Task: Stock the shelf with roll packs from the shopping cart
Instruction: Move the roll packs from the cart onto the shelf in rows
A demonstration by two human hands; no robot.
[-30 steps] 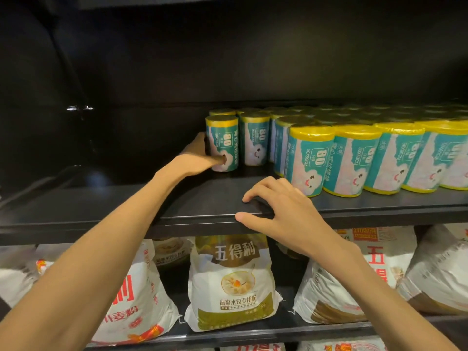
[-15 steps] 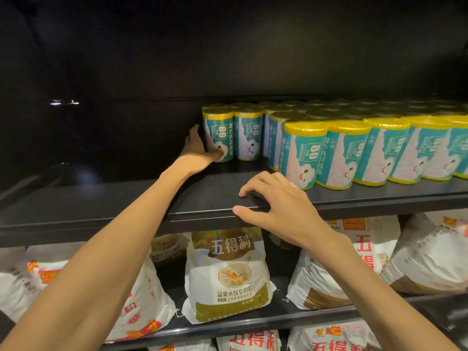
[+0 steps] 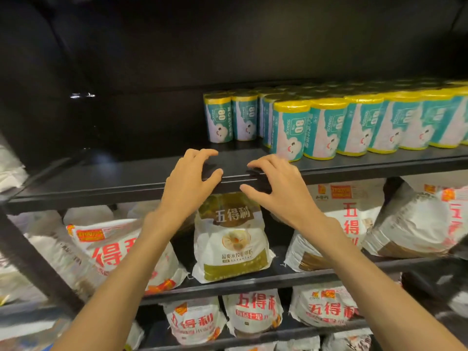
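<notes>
Several teal-and-white roll packs with yellow tops stand in rows on the right part of the black shelf [image 3: 106, 173]. The leftmost roll pack [image 3: 219, 119] stands farther back, beside another. My left hand [image 3: 191, 182] is at the shelf's front edge, fingers loosely curled, holding nothing. My right hand [image 3: 277, 188] is beside it at the same edge, fingers spread and bent, also holding nothing. Both hands are apart from the packs. The shopping cart is out of view.
The left half of the top shelf is bare and dark. On the shelf below, a white-and-green flour bag [image 3: 231, 239] stands among white bags with red print [image 3: 106, 252]. More such bags fill the lowest shelf [image 3: 255, 312].
My left hand has let go of the leftmost roll pack and drawn back to the shelf's front edge beside my right hand. The view has pulled back and tilted down.
</notes>
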